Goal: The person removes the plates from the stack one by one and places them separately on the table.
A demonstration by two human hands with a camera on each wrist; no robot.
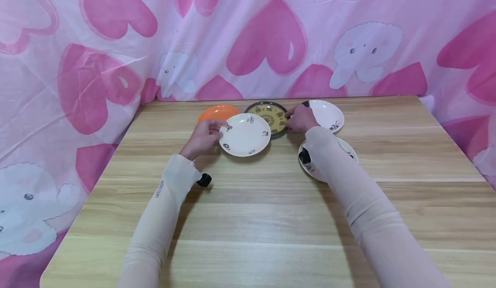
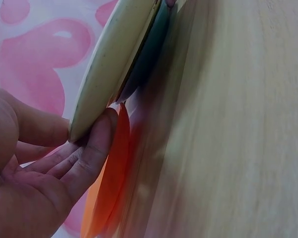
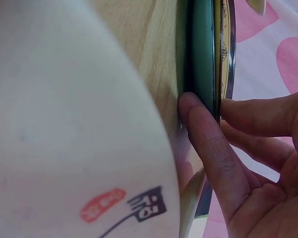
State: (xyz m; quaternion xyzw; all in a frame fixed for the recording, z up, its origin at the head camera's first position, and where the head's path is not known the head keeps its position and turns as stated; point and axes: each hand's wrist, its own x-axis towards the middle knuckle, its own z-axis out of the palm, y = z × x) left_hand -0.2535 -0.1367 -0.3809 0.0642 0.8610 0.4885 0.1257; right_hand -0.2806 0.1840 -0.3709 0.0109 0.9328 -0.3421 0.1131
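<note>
My left hand [image 1: 202,138] pinches the left rim of a white plate [image 1: 245,135] with small dark motifs. The left wrist view has this plate raised and tilted, thumb on one face and fingers on the other. Behind it an orange plate [image 1: 218,112] lies partly covered. My right hand [image 1: 302,119] pinches the right rim of a yellow patterned plate [image 1: 276,116] with a dark edge; the white plate overlaps it from the head camera. The right wrist view shows a green underside [image 3: 202,59] there, with several rim lines; whether plates are stacked I cannot tell.
Just right of my right hand lies a white plate [image 1: 327,113] with a black patch. Another white plate [image 1: 349,148] sits nearer, partly hidden under my right sleeve. The wooden table [image 1: 248,219] ends at a pink heart-patterned cloth [image 1: 267,38].
</note>
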